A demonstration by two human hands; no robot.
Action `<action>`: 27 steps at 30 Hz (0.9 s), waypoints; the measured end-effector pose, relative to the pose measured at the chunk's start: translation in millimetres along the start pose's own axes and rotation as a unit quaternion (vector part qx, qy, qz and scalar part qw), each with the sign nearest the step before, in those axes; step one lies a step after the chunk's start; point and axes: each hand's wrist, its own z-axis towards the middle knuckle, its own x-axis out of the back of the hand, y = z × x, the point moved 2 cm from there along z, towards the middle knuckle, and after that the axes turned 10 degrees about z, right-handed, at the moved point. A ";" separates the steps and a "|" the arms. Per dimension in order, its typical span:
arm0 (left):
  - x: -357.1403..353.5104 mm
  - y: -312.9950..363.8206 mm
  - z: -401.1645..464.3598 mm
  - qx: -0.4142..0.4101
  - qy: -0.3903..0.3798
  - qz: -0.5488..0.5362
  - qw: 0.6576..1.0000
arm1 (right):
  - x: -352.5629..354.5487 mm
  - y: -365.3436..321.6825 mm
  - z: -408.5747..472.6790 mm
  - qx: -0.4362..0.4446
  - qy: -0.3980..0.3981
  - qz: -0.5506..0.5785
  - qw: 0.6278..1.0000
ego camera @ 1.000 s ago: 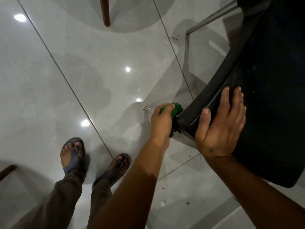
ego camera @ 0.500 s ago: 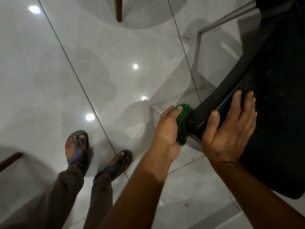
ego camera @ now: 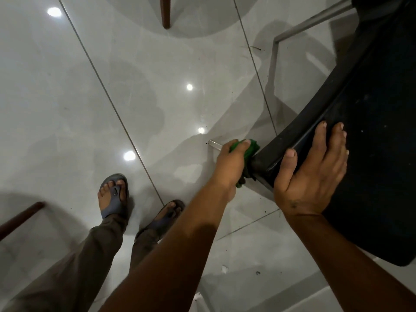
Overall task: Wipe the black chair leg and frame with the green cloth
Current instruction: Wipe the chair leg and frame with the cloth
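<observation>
A black chair point(ego camera: 371, 136) is tipped over at the right, its dark seat facing me. My right hand point(ego camera: 313, 176) grips the chair's black rim, thumb on the edge and fingers spread on the seat. My left hand point(ego camera: 231, 163) holds the green cloth point(ego camera: 251, 152) bunched around a thin metal chair leg point(ego camera: 213, 144), pressed against the black corner of the frame. The leg's free end sticks out to the left of the hand. Another metal frame tube point(ego camera: 315, 19) runs at the upper right.
Glossy grey floor tiles point(ego camera: 112, 86) reflect ceiling lights. My two feet in sandals point(ego camera: 114, 197) stand at lower left. A brown wooden leg point(ego camera: 165, 12) stands at the top centre and another point(ego camera: 20, 219) at the left edge. Small crumbs dot the floor near the chair.
The left hand slid the cloth up along the metal leg to the black frame corner and keeps it pressed there. The right hand stays on the chair rim.
</observation>
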 end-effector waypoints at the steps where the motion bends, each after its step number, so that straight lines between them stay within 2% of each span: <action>1: -2.4 -4.1 -8.1 -0.007 -0.016 -0.003 1.000 | 0.2 -0.3 0.8 0.000 -0.003 0.000 1.000; 4: -3.0 4.5 4.5 -0.021 -0.026 0.026 0.999 | 1.0 -1.2 1.0 -0.011 -0.005 0.000 1.000; 9: 15.7 17.2 91.7 0.074 0.072 0.180 0.978 | 0.2 1.3 0.6 -0.002 -0.009 -0.007 1.000; 12: 26.3 11.6 112.4 0.110 0.070 0.153 0.980 | -0.2 2.3 0.6 0.004 0.004 -0.010 1.000; 16: 20.8 10.0 89.7 0.027 0.056 0.166 0.984 | 0.1 1.6 0.6 0.008 -0.002 -0.010 1.000; 21: 12.1 6.4 32.3 -0.031 0.008 0.126 0.991 | 2.0 -0.7 1.6 -0.001 -0.013 -0.016 1.000; 24: 11.8 6.4 18.2 -0.023 0.007 0.090 0.996 | 1.1 -1.4 3.9 0.000 -0.025 -0.022 0.999; 27: 17.5 17.9 14.3 0.024 0.010 0.043 0.999 | 2.6 -1.2 2.6 -0.013 -0.030 -0.028 0.999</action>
